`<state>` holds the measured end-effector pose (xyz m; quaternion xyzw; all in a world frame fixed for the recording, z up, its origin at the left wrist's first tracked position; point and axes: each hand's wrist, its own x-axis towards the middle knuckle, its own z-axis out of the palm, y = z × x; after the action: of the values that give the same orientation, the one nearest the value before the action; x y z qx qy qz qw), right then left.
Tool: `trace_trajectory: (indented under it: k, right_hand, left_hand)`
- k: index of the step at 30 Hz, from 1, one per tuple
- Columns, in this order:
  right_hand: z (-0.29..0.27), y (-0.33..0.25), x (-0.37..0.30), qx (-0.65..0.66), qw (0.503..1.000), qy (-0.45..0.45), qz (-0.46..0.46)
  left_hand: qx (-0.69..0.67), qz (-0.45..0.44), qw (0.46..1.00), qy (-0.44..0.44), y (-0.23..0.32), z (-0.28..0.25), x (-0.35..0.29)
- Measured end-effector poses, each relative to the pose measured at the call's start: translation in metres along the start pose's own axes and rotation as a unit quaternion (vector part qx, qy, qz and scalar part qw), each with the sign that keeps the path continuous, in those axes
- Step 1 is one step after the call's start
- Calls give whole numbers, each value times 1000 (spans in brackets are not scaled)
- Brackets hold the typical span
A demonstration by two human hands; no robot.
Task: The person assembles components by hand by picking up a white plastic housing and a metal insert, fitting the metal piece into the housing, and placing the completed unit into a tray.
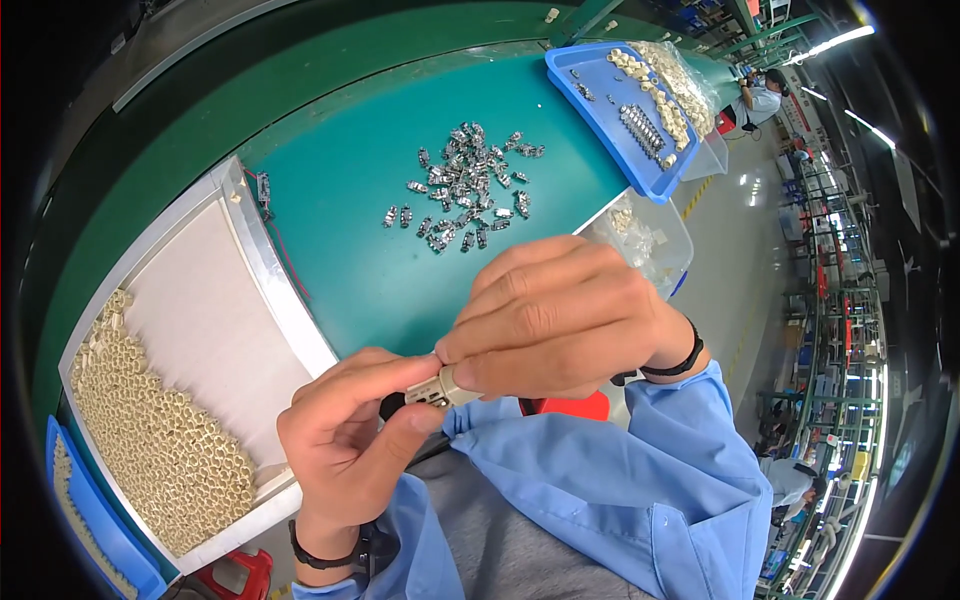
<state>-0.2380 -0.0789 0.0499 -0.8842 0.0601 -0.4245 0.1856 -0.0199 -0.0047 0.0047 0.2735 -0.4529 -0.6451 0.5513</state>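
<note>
Over the big green table (345, 205), on the near side of its loose heap of metal pieces (468, 178), the right hand (570, 325) and the left hand (345, 430) met, both closed in fingertip pinches on one small cream plug (432, 390) just in front of the person's body. The step looked like fitting or seating that plug, so the next move seemed to want a firm, straight push; its long axis ran roughly sideways, slotted part toward the left hand.
</note>
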Motion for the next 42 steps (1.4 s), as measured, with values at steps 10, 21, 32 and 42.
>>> trace_trajectory:
  k: [10, 21, 32, 42]
  right_hand:
    - [3, 15, -13, 15, 999, 26, 23]
    - [-21, 43, -34, -101, 993, 60, 13]
    - [-124, 101, -137, -319, 893, 81, 309]
    - [-286, 103, -271, -460, 707, 88, 530]
  left_hand:
    - [80, 128, 988, -44, -30, -14, 15]
    - [469, 113, 872, -86, -22, 12, 60]
    - [301, -33, 953, 0, -73, 0, 220]
    - [471, 25, 882, -16, -161, -36, 464]
